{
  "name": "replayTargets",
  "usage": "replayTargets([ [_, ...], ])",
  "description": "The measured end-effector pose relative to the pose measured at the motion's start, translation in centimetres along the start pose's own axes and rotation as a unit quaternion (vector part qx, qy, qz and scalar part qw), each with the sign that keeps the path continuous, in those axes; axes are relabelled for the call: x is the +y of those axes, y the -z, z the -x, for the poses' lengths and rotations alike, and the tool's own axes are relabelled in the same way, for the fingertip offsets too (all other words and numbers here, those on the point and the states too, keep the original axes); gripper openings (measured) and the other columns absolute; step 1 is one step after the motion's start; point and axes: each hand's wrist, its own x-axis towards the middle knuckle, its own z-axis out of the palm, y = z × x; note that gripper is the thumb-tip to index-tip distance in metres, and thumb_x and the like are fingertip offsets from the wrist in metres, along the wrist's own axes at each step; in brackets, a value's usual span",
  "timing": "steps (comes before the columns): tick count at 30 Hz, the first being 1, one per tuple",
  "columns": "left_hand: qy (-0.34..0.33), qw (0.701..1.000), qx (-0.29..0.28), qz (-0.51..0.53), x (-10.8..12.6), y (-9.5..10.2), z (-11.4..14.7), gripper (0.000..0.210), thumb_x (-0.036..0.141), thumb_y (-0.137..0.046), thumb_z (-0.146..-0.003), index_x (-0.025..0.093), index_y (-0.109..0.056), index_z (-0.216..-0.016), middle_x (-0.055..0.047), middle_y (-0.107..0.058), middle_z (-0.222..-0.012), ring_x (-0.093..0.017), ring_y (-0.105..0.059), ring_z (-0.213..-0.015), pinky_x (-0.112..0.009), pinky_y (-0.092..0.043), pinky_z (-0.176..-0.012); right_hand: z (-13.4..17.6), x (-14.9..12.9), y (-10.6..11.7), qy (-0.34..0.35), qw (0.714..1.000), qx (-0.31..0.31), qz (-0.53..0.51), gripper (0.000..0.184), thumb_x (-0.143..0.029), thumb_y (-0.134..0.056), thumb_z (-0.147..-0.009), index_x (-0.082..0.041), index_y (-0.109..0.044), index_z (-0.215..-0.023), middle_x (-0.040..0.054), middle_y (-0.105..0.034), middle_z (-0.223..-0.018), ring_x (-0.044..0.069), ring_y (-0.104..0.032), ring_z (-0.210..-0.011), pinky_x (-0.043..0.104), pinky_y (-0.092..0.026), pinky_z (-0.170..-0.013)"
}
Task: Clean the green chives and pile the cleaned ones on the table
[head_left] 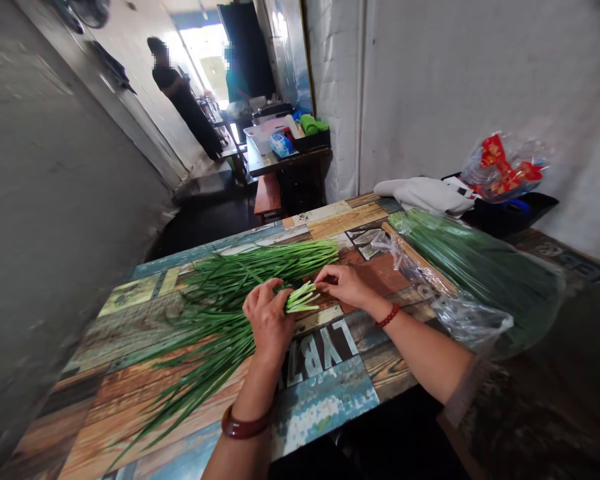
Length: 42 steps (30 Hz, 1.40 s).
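Note:
My left hand (269,319) is wrapped round a bunch of garlic chives (215,347), whose long green leaves trail over the table to the lower left. The pale stalk ends (303,299) stick out to the right of its thumb. At those ends my right hand (344,285) is closed in a pinch, thumb and forefinger touching the tip of a stalk. Just beyond both hands lies a loose pile of more chives (280,260), stalks pointing right. A further bundle of chives (460,260) rests in a clear plastic bag (535,293) on the right.
The table (330,393) has a patchwork wood pattern. A wooden stick (420,260) lies by the bag. Behind it are a pale cloth (425,193) and a red-printed plastic bag (510,167) on a black tray (535,207). Two people stand far back near another loaded table (275,160).

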Motion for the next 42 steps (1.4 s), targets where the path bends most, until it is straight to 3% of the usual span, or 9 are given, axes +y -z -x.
replayTargets([
  [4,-0.006,0.997,-0.047,0.056,-0.6,-0.9,0.1,0.024,0.014,-0.056,-0.078,0.024,-0.067,-0.097,-0.003,-0.071,-0.102,-0.023,-0.057,-0.108,-0.046,-0.026,-0.107,0.0,-0.9,0.3,0.0,1.0,0.003,0.006,0.009,-0.025,-0.064,-0.08,-0.017,-0.069,-0.077,0.0017,-0.07,-0.075,0.013,-0.061,-0.067,0.023,-0.045,-0.063],
  [7,0.024,0.991,-0.084,0.099,-1.2,-1.7,0.1,0.027,0.014,-0.05,-0.079,0.022,-0.066,-0.099,-0.002,-0.072,-0.091,-0.019,-0.063,-0.088,-0.04,-0.034,-0.103,-0.1,-1.8,0.8,0.004,1.0,-0.002,0.009,0.017,-0.028,-0.058,-0.086,-0.017,-0.07,-0.079,0.0025,-0.072,-0.078,0.014,-0.064,-0.071,0.025,-0.047,-0.068],
  [11,0.04,0.991,-0.083,0.102,-1.5,-2.1,0.0,0.025,0.015,-0.049,-0.079,0.021,-0.066,-0.095,-0.002,-0.071,-0.085,-0.019,-0.063,-0.086,-0.036,-0.039,-0.097,-0.1,-2.4,1.0,0.026,1.0,-0.004,0.008,0.024,-0.029,-0.051,-0.092,-0.017,-0.071,-0.085,0.0041,-0.072,-0.083,0.015,-0.065,-0.076,0.026,-0.047,-0.07],
  [15,0.02,0.992,-0.092,0.09,-1.2,-1.9,0.0,0.022,0.016,-0.05,-0.079,0.022,-0.065,-0.094,-0.003,-0.071,-0.088,-0.02,-0.063,-0.088,-0.036,-0.039,-0.096,0.1,-2.2,0.5,0.096,0.992,-0.006,0.079,0.006,-0.023,-0.064,-0.083,-0.019,-0.069,-0.085,0.005,-0.07,-0.087,0.017,-0.063,-0.082,0.028,-0.047,-0.075],
  [18,-0.01,0.991,-0.099,0.085,-0.8,-1.6,-0.1,0.021,0.018,-0.052,-0.079,0.021,-0.065,-0.096,-0.004,-0.071,-0.09,-0.022,-0.062,-0.091,-0.037,-0.037,-0.097,0.2,-1.9,0.0,0.117,0.986,-0.027,0.117,0.009,-0.017,-0.071,-0.075,-0.02,-0.068,-0.083,0.0048,-0.069,-0.086,0.018,-0.061,-0.083,0.03,-0.046,-0.077],
  [23,-0.032,0.991,-0.108,0.07,-0.3,-1.3,-0.1,0.021,0.018,-0.053,-0.079,0.022,-0.064,-0.096,-0.005,-0.07,-0.09,-0.022,-0.061,-0.09,-0.036,-0.039,-0.09,0.3,-1.6,-0.8,0.059,0.998,0.009,0.025,0.012,-0.009,-0.061,-0.075,-0.019,-0.068,-0.077,0.0022,-0.069,-0.083,0.015,-0.063,-0.08,0.027,-0.047,-0.076],
  [32,0.036,0.982,-0.117,0.143,-1.3,-1.6,-0.3,0.022,0.019,-0.051,-0.08,0.021,-0.064,-0.097,-0.002,-0.072,-0.089,-0.019,-0.064,-0.083,-0.027,-0.043,-0.072,-0.5,-1.6,1.0,-0.052,0.993,0.106,-0.025,0.019,-0.031,-0.055,-0.087,-0.017,-0.063,-0.078,0.0007,-0.066,-0.071,0.013,-0.059,-0.066,0.024,-0.045,-0.063],
  [37,0.032,0.989,-0.093,0.106,-1.5,-1.5,-0.3,0.025,0.017,-0.051,-0.079,0.021,-0.064,-0.101,-0.004,-0.071,-0.096,-0.021,-0.064,-0.089,-0.029,-0.043,-0.077,-0.4,-1.2,2.5,-0.026,0.998,0.048,0.029,0.02,-0.021,-0.05,-0.09,-0.018,-0.069,-0.083,0.0016,-0.07,-0.075,0.013,-0.064,-0.07,0.024,-0.047,-0.068],
  [42,0.004,0.996,-0.078,0.044,-1.3,-1.2,-0.3,0.03,0.012,-0.052,-0.076,0.02,-0.062,-0.104,-0.006,-0.068,-0.097,-0.024,-0.061,-0.094,-0.034,-0.041,-0.083,-0.1,-1.3,2.5,0.078,0.989,-0.058,0.108,0.024,-0.007,-0.064,-0.076,-0.02,-0.072,-0.095,0.0053,-0.071,-0.1,0.018,-0.065,-0.096,0.032,-0.048,-0.087],
])
